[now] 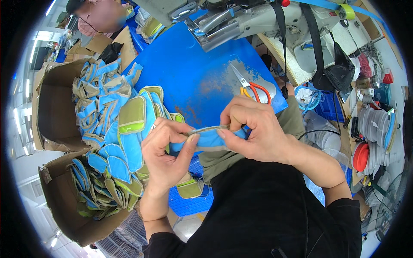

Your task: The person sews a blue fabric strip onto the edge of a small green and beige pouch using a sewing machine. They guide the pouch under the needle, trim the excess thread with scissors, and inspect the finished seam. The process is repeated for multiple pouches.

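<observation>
Between my hands, above my lap, stretches a blue fabric piece (211, 141) with grey-beige edging. My left hand (165, 148) pinches its left end between thumb and fingers. The other end is gripped by my right hand (254, 127), thumb on the near side and fingers curled over the upper edge. Just beyond my right hand, scissors (254, 89) with orange-red and yellow handles lie on the blue work surface (172, 60), blades pointing away. To the left of my left hand is a heap of blue and green padded fabric pieces (133, 118).
At the left stand two cardboard boxes, the farther (60, 107) beside blue strip-like pieces and the nearer (58, 189) holding several padded pieces. A sewing machine (258, 21) overhangs the far side. Tape spools (374, 124) crowd the right. Another person (101, 19) is at the far left.
</observation>
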A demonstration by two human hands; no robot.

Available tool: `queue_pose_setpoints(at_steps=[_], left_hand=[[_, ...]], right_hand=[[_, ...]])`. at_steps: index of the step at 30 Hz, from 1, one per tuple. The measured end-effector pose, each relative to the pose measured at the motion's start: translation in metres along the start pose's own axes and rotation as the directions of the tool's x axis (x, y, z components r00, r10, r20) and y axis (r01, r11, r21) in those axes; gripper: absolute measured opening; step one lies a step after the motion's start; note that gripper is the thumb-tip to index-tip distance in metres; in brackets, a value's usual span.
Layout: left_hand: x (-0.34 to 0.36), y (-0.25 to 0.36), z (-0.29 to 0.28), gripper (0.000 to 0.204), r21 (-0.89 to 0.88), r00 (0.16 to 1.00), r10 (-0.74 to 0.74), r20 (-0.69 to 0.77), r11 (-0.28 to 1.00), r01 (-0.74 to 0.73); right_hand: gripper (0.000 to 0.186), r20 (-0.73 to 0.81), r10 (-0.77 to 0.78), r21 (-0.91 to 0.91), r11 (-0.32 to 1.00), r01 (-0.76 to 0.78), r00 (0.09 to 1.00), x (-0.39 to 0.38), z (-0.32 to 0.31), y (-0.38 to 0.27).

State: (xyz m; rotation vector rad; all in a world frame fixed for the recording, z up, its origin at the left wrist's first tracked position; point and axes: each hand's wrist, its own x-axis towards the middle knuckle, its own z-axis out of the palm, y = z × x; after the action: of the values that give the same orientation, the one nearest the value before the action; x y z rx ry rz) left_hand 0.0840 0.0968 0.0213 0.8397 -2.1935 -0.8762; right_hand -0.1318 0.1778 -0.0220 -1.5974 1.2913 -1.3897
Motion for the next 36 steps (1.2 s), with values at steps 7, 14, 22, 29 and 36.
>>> queue_pose_setpoints(at_steps=[7, 14, 22, 29, 36], left_hand=[[0.011, 0.007, -0.009, 0.025, 0.051, 0.996, 0.024, 0.081, 0.998, -0.028], [0.048, 0.002, -0.024, 0.026, -0.027, 0.934, 0.066, 0.352, 0.998, -0.06], [0.097, -0.004, -0.038, 0.026, -0.123, 0.8, -0.142, 0.583, 0.958, 0.26], [0.139, -0.033, -0.04, 0.026, -0.171, 0.731, -0.153, 0.665, 0.921, 0.349], [0.185, -0.058, -0.04, 0.024, -0.107, 0.672, -0.273, 0.688, 0.878, 0.466]], right_hand=[[0.016, 0.07, 0.153, 0.136, 0.978, -0.161, 0.986, 0.004, 0.0, -0.008], [0.019, 0.447, 0.271, 0.103, 0.931, -0.35, 0.852, 0.017, -0.027, -0.017], [0.021, 0.419, 0.357, 0.498, 0.678, -0.54, 0.835, 0.019, -0.019, -0.009], [0.024, 0.358, 0.39, 0.602, 0.598, -0.529, 0.848, 0.036, -0.019, 0.003], [0.03, 0.285, 0.432, 0.718, 0.496, -0.489, 0.856, 0.06, -0.024, 0.019]])
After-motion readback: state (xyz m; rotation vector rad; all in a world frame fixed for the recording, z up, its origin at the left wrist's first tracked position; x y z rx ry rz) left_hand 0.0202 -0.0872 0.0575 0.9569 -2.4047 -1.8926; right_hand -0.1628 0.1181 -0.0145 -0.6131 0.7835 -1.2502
